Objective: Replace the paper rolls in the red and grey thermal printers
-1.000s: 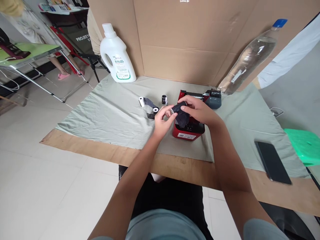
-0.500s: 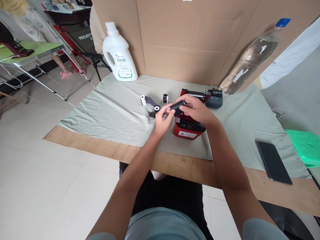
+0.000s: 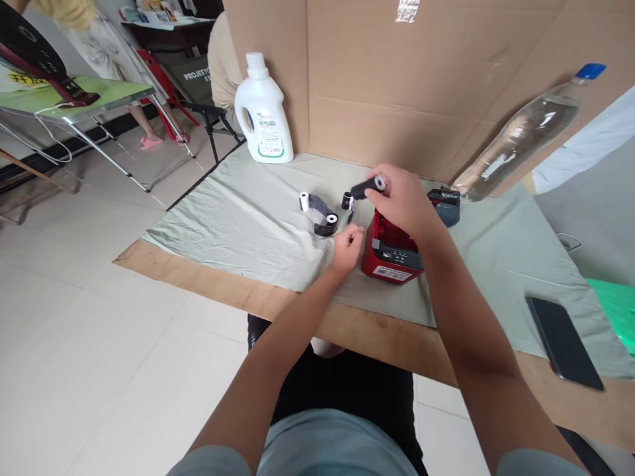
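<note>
My right hand [image 3: 399,198] grips a black ribbon roll [image 3: 364,189] with a pale core, raised above the red label printer [image 3: 391,272]. The printer's top is open and partly covered by that hand. My left hand [image 3: 348,246] is closed just left of the printer, fingers curled; whatever they may hold is hidden. Beyond it stands a small black roll [image 3: 346,200] with a short dark, shiny strip near it. Farther left, a white-cored roll [image 3: 304,201] and a dark roll [image 3: 332,219] lie joined by a loose black ribbon [image 3: 317,205].
A white detergent bottle [image 3: 268,125] stands at the back left before a cardboard panel [image 3: 377,79]. A clear bottle [image 3: 526,139] with a blue cap leans at the right. A phone [image 3: 564,342] lies near the front right edge. Other people are at the far left.
My left hand has let go of the black roll and dropped toward the cloth, curling closed. My right hand has lifted the roll away and tilted it. The view has shifted slightly.
</note>
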A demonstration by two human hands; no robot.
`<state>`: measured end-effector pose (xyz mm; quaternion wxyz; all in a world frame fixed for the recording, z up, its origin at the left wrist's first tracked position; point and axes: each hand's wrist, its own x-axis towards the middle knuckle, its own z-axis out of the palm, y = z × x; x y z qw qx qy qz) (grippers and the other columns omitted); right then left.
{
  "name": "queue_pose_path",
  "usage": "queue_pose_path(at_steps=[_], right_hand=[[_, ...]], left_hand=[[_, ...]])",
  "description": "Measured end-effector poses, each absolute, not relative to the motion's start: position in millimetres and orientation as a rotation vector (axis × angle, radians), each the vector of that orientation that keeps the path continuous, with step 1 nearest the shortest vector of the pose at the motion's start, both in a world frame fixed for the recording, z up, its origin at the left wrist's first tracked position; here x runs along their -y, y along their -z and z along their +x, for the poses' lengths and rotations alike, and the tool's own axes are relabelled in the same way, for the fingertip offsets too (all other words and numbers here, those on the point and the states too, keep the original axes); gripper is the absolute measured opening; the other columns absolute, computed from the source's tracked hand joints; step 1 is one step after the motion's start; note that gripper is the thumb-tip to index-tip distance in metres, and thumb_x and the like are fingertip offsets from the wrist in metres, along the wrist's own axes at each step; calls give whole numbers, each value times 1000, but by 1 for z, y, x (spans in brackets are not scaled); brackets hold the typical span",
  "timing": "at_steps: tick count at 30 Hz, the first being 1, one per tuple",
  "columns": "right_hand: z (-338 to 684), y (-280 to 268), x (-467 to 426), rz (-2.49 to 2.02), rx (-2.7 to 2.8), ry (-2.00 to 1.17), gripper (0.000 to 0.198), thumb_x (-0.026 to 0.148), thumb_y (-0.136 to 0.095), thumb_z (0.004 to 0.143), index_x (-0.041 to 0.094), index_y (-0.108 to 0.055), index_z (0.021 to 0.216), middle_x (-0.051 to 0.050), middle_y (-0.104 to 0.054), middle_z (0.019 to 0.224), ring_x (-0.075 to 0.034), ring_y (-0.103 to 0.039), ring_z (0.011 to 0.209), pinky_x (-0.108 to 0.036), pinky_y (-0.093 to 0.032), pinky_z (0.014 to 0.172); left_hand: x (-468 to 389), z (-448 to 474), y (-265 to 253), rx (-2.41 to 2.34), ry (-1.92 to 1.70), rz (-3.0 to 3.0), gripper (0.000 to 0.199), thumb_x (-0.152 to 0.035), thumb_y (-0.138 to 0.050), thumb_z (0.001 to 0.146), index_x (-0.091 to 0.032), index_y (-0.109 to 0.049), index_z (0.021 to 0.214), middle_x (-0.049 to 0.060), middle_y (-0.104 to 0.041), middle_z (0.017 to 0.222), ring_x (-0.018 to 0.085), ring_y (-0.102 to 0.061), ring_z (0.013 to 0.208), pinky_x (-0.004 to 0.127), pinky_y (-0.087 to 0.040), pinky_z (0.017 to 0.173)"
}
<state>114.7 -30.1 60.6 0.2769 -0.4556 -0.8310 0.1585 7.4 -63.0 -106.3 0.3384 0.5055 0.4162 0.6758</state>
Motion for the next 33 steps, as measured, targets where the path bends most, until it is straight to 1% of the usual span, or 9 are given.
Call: queue_pose_path(at_steps=[3, 8, 13, 17, 20, 22, 25, 28, 33], right_hand=[[66, -62, -8, -1313, 2429, -280, 34, 29, -61, 93, 21, -67, 125, -14, -69, 118, -35, -62, 107, -46, -49, 91], [-2, -37, -66, -1538, 2724, -139, 44, 21, -63, 90, 18, -65, 134, -19, -66, 135, -34, -64, 110, -41, -48, 87], [-22, -1, -94, -1600, 2963, -58, 44, 18, -65, 86, 17, -69, 130, -18, -70, 132, -33, -62, 117, -43, -40, 100], [-17, 8, -100, -1573, 2992, -86, 41, 26, -64, 91, 19, -71, 130, -17, -74, 128, -34, -63, 119, -47, -37, 106], [-10, -2, -98, -1551, 2931, -49, 50, 37, -57, 97, 18, -62, 143, -22, -67, 140, -39, -59, 127, -52, -36, 108], [-4, -13, -94, -1507, 2884, -43, 52, 38, -52, 100, 16, -60, 146, -24, -61, 147, -39, -58, 129, -50, -40, 105], [5, -25, -81, -1394, 2955, -184, 38, 32, -54, 97, 21, -72, 129, -14, -72, 134, -30, -68, 109, -36, -48, 86], [13, -28, -63, -1296, 3120, -381, 27, 28, -64, 90, 26, -80, 111, -3, -79, 114, -23, -71, 90, -31, -48, 72], [20, -22, -40, -1245, 3195, -434, 28, 28, -68, 88, 23, -81, 112, -7, -79, 113, -26, -71, 93, -34, -49, 75]], left_hand=[[61, 10, 111, -1053, -1678, 1382, 58, -61, -54, 98, -22, -26, 63, -5, -26, 61, 11, -29, 61, 30, -26, 60], [60, 11, 114, -1027, -1613, 1398, 53, -56, -53, 96, -22, -30, 62, -5, -28, 60, 11, -30, 61, 30, -27, 60], [57, 12, 118, -1026, -1565, 1420, 48, -47, -56, 92, -21, -33, 60, -5, -29, 59, 11, -29, 61, 29, -25, 59], [55, 15, 119, -1003, -1552, 1450, 42, -40, -56, 91, -21, -36, 59, -4, -32, 59, 12, -32, 61, 30, -28, 61], [56, 16, 117, -972, -1571, 1433, 42, -43, -53, 94, -21, -37, 61, -3, -36, 60, 13, -34, 62, 31, -29, 63], [56, 16, 115, -978, -1579, 1412, 44, -46, -53, 95, -22, -36, 62, -3, -36, 60, 13, -34, 62, 31, -29, 62], [56, 17, 114, -993, -1603, 1384, 48, -48, -53, 97, -22, -32, 62, -4, -31, 59, 13, -31, 61, 32, -27, 61], [54, 18, 116, -964, -1632, 1400, 48, -46, -53, 98, -22, -31, 62, -4, -31, 59, 13, -30, 60, 32, -27, 61], [54, 18, 116, -942, -1646, 1426, 47, -43, -55, 99, -22, -35, 62, -4, -33, 58, 14, -32, 61, 32, -27, 62]])
